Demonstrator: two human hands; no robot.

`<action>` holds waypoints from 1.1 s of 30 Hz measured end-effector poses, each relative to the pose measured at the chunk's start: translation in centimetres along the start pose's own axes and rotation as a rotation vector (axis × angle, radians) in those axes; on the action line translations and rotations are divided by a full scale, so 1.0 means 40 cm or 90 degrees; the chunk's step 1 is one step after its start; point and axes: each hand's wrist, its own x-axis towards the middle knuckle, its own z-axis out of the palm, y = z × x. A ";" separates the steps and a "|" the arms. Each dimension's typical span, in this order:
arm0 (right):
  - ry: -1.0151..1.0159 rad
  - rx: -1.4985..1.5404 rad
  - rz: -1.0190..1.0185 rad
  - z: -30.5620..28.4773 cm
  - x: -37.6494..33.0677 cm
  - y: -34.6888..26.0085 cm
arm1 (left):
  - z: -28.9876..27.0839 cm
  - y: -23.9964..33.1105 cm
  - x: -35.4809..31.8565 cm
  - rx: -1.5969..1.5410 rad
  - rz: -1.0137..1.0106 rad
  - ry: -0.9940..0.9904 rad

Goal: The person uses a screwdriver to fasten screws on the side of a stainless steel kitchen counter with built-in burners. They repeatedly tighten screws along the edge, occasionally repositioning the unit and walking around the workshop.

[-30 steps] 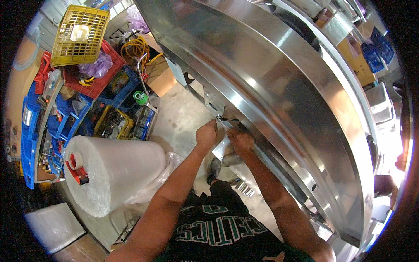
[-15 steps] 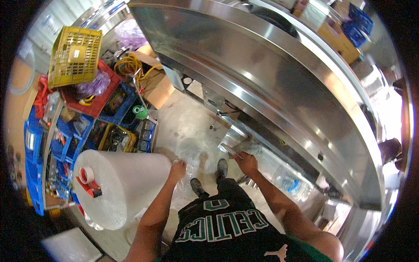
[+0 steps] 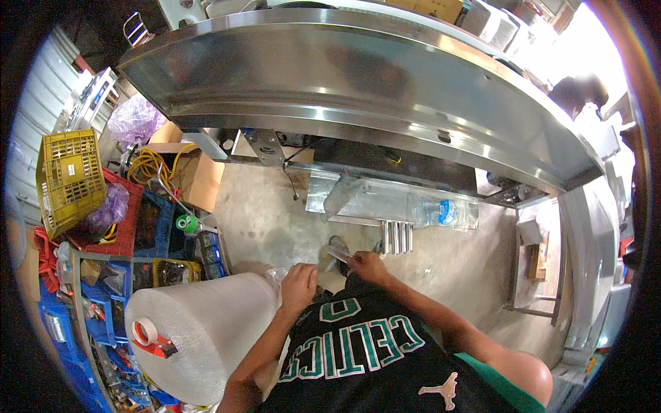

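Observation:
My left hand [image 3: 299,286] is closed, fingers curled over the loose edge of the bubble wrap [image 3: 276,277] beside its large roll. The bubble wrap roll [image 3: 206,323] stands at my left, with a red tape dispenser [image 3: 162,347] holding a white tape roll on its end. In front of my body, my right hand [image 3: 370,268] grips a thin, flat, greyish strip [image 3: 339,255], its exact kind unclear. The two hands are a short way apart. Below the strip a shoe partly shows.
A long stainless steel unit [image 3: 310,76] spans the far side. Before it on the floor lie clear plastic wrapping [image 3: 385,199], a water bottle [image 3: 441,212] and several metal tubes [image 3: 397,237]. At left are a yellow crate [image 3: 71,180], blue bins [image 3: 103,323] and a cardboard box [image 3: 200,180].
The view has turned right and shifted, showing more floor at the right. My hands have come closer together and nearer my body, the right still holding the strip.

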 end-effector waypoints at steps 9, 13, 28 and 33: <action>0.044 -0.212 -0.497 0.115 -0.057 -0.089 | -0.079 0.163 0.022 0.108 0.252 -0.258; -0.166 0.184 -0.041 0.131 -0.074 -0.143 | -0.052 0.145 -0.010 0.050 0.155 -0.217; -0.110 0.185 -0.067 0.085 -0.022 -0.087 | 0.007 -0.305 -0.451 -0.111 -0.452 -0.471; -0.015 0.320 0.076 0.018 0.093 0.009 | -0.035 -0.287 -0.447 -0.237 -0.571 -0.422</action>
